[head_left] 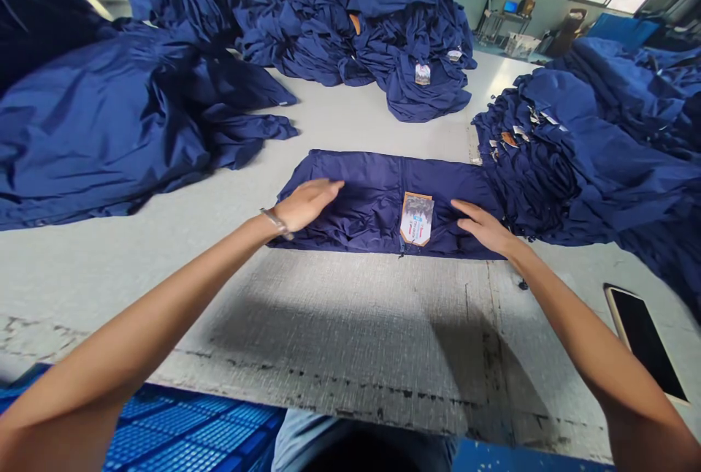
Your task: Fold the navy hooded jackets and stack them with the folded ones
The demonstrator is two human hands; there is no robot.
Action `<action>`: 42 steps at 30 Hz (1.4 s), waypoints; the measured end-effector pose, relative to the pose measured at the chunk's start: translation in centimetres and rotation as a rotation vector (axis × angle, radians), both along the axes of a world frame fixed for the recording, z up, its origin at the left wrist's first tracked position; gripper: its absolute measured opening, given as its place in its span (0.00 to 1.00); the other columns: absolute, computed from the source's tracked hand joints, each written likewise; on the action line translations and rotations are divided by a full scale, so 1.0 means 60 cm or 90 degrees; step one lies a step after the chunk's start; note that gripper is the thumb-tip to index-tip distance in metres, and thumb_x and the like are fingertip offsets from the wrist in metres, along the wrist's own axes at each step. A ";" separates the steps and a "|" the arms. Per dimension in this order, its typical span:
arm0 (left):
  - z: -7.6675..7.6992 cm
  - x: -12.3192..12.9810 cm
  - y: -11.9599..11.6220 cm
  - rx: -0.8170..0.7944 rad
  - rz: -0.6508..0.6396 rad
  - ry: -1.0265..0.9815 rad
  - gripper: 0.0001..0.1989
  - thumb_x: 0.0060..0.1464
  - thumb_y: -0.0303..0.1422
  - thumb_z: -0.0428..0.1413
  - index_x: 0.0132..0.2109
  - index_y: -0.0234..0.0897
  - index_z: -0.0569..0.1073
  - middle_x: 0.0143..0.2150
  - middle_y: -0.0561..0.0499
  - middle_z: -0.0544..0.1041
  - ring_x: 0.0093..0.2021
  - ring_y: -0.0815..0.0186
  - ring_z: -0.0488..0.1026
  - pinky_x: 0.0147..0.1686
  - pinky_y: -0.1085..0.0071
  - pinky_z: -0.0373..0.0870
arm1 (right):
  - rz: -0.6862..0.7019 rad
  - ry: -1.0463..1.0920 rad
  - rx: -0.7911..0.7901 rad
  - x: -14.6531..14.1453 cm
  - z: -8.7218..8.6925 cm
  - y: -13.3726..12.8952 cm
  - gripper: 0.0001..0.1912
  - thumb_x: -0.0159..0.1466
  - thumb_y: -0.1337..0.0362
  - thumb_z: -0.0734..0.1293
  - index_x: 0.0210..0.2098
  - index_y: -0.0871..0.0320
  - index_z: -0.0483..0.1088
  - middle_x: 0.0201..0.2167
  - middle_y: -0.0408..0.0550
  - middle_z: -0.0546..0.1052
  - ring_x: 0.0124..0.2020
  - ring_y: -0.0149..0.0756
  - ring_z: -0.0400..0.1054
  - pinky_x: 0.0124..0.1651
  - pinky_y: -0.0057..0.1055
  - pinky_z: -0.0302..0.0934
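A navy blue garment (pixel 361 202), folded into a long flat strip, lies crosswise on the table in front of me. A zip runs down its middle, and a printed hang tag (pixel 417 219) rests on it just right of the zip. My left hand (pixel 309 203), with a bracelet at the wrist, is over the garment's left part, fingers stretched out to the right. Over the right part is my right hand (pixel 482 227), fingers extended and slightly apart. Both hands are open and grip nothing. Whether the palms press on the cloth is hard to tell.
Navy garments are heaped at the left (pixel 109 114), at the back (pixel 350 12) and at the right (pixel 591 121), the right heap touching the folded one. A phone (pixel 649 340) lies near the table's right front. Blue plastic crates (pixel 191 428) stand below the worn table edge (pixel 328 384).
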State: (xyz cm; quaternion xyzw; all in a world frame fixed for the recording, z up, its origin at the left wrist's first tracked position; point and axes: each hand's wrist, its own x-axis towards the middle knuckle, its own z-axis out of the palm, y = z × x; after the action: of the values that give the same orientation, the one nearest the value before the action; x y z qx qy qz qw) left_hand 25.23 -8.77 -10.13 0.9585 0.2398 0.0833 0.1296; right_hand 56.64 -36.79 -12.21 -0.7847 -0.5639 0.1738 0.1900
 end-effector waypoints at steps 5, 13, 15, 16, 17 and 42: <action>-0.018 0.099 -0.089 0.000 -0.028 -0.068 0.33 0.72 0.48 0.38 0.75 0.36 0.60 0.76 0.43 0.57 0.77 0.50 0.48 0.75 0.49 0.44 | -0.002 -0.133 0.019 -0.080 0.008 0.076 0.33 0.73 0.47 0.57 0.75 0.43 0.54 0.78 0.42 0.48 0.79 0.52 0.36 0.77 0.63 0.31; -0.100 0.108 -0.106 -0.026 0.034 0.093 0.35 0.68 0.56 0.41 0.77 0.55 0.51 0.80 0.52 0.45 0.79 0.43 0.37 0.73 0.36 0.33 | 0.039 -0.132 -0.034 -0.110 -0.053 0.109 0.33 0.73 0.43 0.55 0.75 0.40 0.52 0.79 0.42 0.47 0.79 0.56 0.37 0.75 0.66 0.33; -0.097 0.108 -0.105 -0.030 0.032 0.101 0.35 0.68 0.56 0.41 0.77 0.54 0.51 0.80 0.52 0.45 0.79 0.43 0.37 0.73 0.37 0.34 | 0.037 -0.118 -0.038 -0.106 -0.048 0.108 0.34 0.73 0.45 0.57 0.75 0.42 0.53 0.78 0.44 0.48 0.78 0.57 0.38 0.75 0.66 0.34; -0.094 0.109 -0.106 -0.030 0.033 0.105 0.36 0.68 0.56 0.40 0.77 0.54 0.50 0.80 0.51 0.45 0.79 0.43 0.37 0.73 0.37 0.34 | 0.034 -0.111 -0.034 -0.105 -0.043 0.109 0.34 0.72 0.46 0.58 0.75 0.45 0.54 0.78 0.47 0.50 0.78 0.57 0.40 0.75 0.66 0.35; -0.092 0.110 -0.107 -0.029 0.033 0.111 0.36 0.69 0.56 0.40 0.78 0.54 0.50 0.80 0.51 0.44 0.79 0.44 0.37 0.73 0.37 0.34 | 0.029 -0.105 -0.023 -0.104 -0.039 0.110 0.35 0.71 0.47 0.61 0.75 0.47 0.55 0.77 0.50 0.53 0.77 0.58 0.44 0.74 0.66 0.37; -0.039 0.171 0.008 0.071 -0.002 -0.160 0.31 0.67 0.40 0.48 0.72 0.33 0.63 0.76 0.38 0.55 0.78 0.48 0.46 0.75 0.47 0.44 | -0.085 -0.215 0.095 0.019 0.007 0.235 0.26 0.72 0.58 0.59 0.66 0.57 0.70 0.68 0.56 0.69 0.70 0.56 0.59 0.73 0.58 0.48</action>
State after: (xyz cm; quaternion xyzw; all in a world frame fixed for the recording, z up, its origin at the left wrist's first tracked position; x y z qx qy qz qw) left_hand 35.51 -8.31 -12.44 0.9468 0.2148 0.2155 0.1049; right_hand 57.76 -22.68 -11.79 -0.8220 -0.5459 -0.0157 0.1617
